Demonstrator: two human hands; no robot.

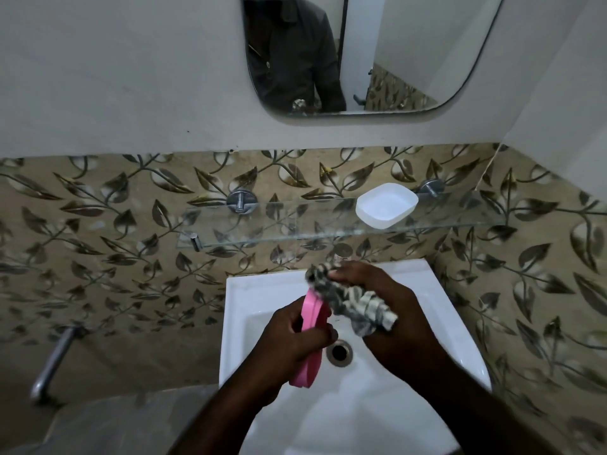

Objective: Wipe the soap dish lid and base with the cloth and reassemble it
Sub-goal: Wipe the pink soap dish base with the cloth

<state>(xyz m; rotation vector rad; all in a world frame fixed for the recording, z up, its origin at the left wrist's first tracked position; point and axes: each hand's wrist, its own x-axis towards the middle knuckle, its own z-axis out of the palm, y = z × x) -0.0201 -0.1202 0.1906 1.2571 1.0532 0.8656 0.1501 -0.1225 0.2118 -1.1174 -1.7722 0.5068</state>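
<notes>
Looking down through the head camera, I see the left hand at 6 o'clock. Its fingers are curled tight round the pink part of the soap dish, held on its edge over the white sink. The right hand grips the stripy cloth at 1 o'clock from the pink part, touching its top end. The white part sits on the glass shelf, at 1 o'clock from the cloth.

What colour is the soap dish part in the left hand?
The soap dish part is pink; head view.
</notes>
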